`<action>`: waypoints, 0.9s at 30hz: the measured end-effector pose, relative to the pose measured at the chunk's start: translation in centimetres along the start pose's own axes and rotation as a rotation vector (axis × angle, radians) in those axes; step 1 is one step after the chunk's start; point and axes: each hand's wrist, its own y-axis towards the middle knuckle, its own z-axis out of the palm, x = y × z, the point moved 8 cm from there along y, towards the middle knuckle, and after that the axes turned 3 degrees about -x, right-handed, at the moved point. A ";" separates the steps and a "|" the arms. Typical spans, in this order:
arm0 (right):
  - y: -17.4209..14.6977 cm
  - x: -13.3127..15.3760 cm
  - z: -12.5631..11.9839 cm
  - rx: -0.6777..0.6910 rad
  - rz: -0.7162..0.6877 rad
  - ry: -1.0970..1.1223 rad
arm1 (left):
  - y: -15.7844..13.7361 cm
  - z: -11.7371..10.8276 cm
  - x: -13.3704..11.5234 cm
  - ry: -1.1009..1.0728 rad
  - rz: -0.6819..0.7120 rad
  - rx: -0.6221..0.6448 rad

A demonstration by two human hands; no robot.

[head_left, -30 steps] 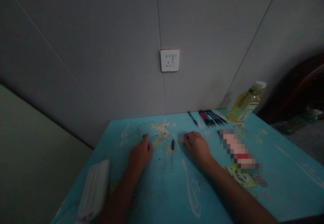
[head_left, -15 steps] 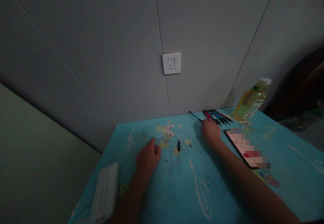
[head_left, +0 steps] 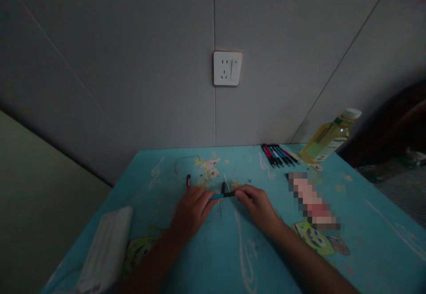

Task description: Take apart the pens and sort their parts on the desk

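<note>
A blue pen [head_left: 218, 196] with a black grip is stretched crosswise between my two hands, over the middle of the table. My left hand [head_left: 193, 207] is closed around its blue end. At the black end, my right hand [head_left: 254, 201] pinches the pen between thumb and fingers. A red and black pen [head_left: 188, 182] sticks out beyond my left hand; whether that hand grips it too, I cannot tell. Just behind the blue pen lie a short black piece [head_left: 223, 187] and a thin white refill [head_left: 226, 181].
Several pens [head_left: 279, 155] lie in a row near the wall, beside a tilted-looking bottle of yellow liquid [head_left: 324, 141]. A blurred-out phone [head_left: 313, 203] lies to the right. A white box-like object [head_left: 106, 245] sits at the left. A socket [head_left: 228, 68] is on the wall.
My right hand has come from the row of pens to the middle, bringing the blue pen. My left hand now holds that pen's other end. The view has shifted slightly.
</note>
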 end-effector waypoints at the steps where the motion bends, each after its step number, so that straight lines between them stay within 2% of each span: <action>1: 0.1 -0.4 -0.1 0.005 0.023 -0.018 | -0.2 0.2 0.1 0.000 -0.004 0.013; 4: 0.4 -0.7 -0.6 0.018 -0.017 -0.111 | -0.6 1.1 -0.2 -0.009 -0.018 0.089; 11: -0.2 1.1 -1.2 0.032 -0.271 -0.199 | -0.8 2.4 -1.2 -0.219 -0.129 0.368; 14: -0.7 1.7 -1.1 0.074 -0.380 -0.205 | -0.9 2.4 -1.3 -0.373 -0.208 0.439; 17: -0.9 1.7 -1.0 0.081 -0.410 -0.233 | -0.7 2.2 -1.3 -0.445 -0.233 0.448; 19: -0.9 1.4 -1.0 0.060 -0.391 -0.234 | -0.4 1.6 -1.1 -0.348 -0.206 0.377; 22: -0.7 1.3 -0.8 0.056 -0.376 -0.209 | -0.2 0.8 -0.7 -0.093 -0.118 0.293; 27: -0.4 0.8 0.0 0.183 -0.360 -0.265 | -0.6 1.2 -0.7 0.087 -0.006 0.332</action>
